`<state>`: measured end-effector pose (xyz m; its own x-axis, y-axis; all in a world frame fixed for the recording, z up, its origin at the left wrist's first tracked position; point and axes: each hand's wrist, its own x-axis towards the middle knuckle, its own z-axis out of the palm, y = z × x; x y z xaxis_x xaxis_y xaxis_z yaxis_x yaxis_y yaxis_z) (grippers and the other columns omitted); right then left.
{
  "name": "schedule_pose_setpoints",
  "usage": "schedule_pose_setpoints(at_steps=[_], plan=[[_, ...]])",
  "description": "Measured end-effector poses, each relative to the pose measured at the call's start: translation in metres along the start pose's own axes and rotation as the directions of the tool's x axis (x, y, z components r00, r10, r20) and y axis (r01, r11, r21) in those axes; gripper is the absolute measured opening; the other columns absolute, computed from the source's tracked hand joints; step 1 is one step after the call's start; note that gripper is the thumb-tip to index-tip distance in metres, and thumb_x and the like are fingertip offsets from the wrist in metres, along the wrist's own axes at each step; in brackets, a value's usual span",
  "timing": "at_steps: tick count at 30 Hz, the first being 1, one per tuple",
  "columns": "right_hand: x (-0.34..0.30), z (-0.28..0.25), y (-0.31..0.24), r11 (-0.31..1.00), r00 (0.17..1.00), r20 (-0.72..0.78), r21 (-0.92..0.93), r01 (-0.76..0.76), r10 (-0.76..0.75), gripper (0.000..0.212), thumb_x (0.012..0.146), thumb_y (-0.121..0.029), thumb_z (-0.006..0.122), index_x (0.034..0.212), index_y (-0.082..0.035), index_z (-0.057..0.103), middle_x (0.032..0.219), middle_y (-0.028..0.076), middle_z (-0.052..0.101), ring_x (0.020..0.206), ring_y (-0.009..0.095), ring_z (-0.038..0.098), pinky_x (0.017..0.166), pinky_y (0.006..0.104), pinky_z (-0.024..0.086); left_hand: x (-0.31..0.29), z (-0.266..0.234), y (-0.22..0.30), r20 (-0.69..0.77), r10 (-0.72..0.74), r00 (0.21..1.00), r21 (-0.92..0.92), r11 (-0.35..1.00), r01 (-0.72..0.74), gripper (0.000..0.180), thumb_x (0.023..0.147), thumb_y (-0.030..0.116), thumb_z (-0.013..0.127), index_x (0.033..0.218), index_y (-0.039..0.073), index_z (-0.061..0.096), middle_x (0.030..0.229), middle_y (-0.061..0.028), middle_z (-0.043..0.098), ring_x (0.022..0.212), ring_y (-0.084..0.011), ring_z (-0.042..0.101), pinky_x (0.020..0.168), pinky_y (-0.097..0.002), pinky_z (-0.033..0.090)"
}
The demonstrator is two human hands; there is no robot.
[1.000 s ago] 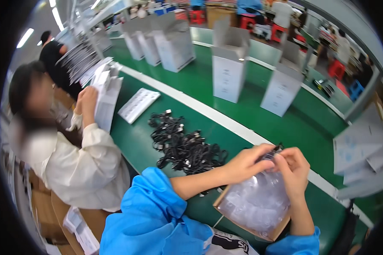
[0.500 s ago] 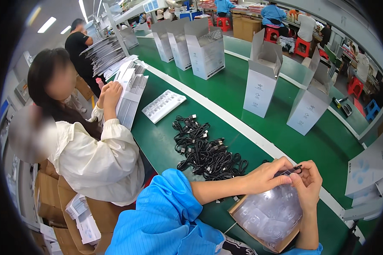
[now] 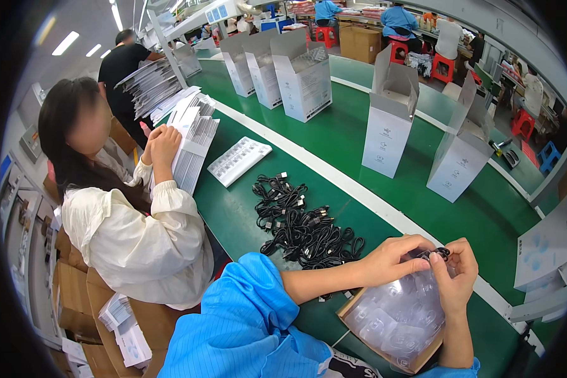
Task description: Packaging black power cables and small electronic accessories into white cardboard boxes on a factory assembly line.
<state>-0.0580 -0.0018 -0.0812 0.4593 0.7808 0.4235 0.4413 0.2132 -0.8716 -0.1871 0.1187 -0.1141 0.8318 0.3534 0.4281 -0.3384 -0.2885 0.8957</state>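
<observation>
A small coiled black cable [image 3: 442, 253] is pinched between my two hands, above an open cardboard box [image 3: 345, 310]. My left hand [image 3: 394, 259] reaches across from the left, its thumb and fingers closed on the coil's near side; a clear plastic edge seems to show by its fingertips. My right hand [image 3: 458, 277] grips the coil from the right with thumb and bent fingers. Clear plastic pieces [image 3: 390, 315] fill the box below. Left of my hands lies a tangled pile of black cables [image 3: 309, 230] with metal plugs.
White cartons [image 3: 387, 135] with raised flaps stand along the green belt beyond a white rail [image 3: 321, 175]. A white sheet pack [image 3: 239, 161] lies behind the cables. At my left, a co-worker in a cream jacket [image 3: 132, 239] rests both hands on stacked flat cartons [image 3: 195, 148].
My hands stay over the box while the cable shifts slightly between the fingertips, its coil now showing more compactly. Behind, the person in black has leaned toward the paper stack.
</observation>
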Motion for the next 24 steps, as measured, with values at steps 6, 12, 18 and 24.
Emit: schedule_pose_setpoints(at_steps=[6, 12, 18, 24], plan=[[0.001, 0.004, 0.0, 0.999, 1.0, 0.013, -0.022, 0.026, -0.026, 0.018, 0.077, 0.0, 0.068, 0.08, -0.003, 0.051, 0.077, 0.001, 0.047, 0.064, 0.006, 0.046, 0.059, 0.0197, 0.038, -0.002, -0.007, 0.0, 0.023, -0.013, 1.0, 0.0, 1.0, 0.013, 0.029, 0.091, 0.019, 0.06, 0.112, 0.0, 0.056, 0.104, -0.0118, 0.061, 0.092, -0.0192, 0.061, 0.077, -0.0295, 0.05], [0.003, 0.006, -0.002, 0.998, 0.999, 0.046, -0.058, 0.02, -0.018, 0.018, 0.078, -0.001, 0.069, 0.079, -0.003, 0.051, 0.074, 0.001, 0.052, 0.063, 0.005, 0.049, 0.056, 0.0192, 0.038, -0.003, -0.009, -0.002, 0.018, 0.018, 1.0, 0.042, 0.999, -0.019, 0.028, 0.093, 0.02, 0.058, 0.113, 0.0, 0.054, 0.105, -0.0101, 0.061, 0.092, -0.0178, 0.06, 0.079, -0.029, 0.049], [0.003, 0.004, 0.007, 0.982, 0.961, 0.223, -0.127, -0.141, 0.167, 0.033, 0.072, -0.018, 0.079, 0.082, -0.003, 0.052, 0.082, 0.006, 0.06, 0.069, 0.014, 0.059, 0.062, 0.0247, 0.045, -0.006, -0.01, -0.015, -0.117, -0.048, 0.992, -0.201, 0.979, 0.023, 0.03, 0.096, 0.02, 0.054, 0.117, -0.001, 0.049, 0.105, -0.0089, 0.06, 0.088, -0.0145, 0.059, 0.079, -0.0276, 0.048], [0.008, 0.006, -0.025, 0.902, 0.817, 0.54, -0.427, 0.06, 0.201, 0.055, 0.059, -0.035, 0.085, 0.093, -0.002, 0.057, 0.099, 0.012, 0.062, 0.093, 0.029, 0.061, 0.084, 0.0369, 0.048, -0.007, -0.016, -0.015, -0.096, -0.163, 0.982, -0.372, 0.921, 0.117, 0.032, 0.097, 0.02, 0.051, 0.121, 0.0, 0.043, 0.106, -0.0101, 0.059, 0.083, -0.0111, 0.058, 0.077, -0.0259, 0.048]])
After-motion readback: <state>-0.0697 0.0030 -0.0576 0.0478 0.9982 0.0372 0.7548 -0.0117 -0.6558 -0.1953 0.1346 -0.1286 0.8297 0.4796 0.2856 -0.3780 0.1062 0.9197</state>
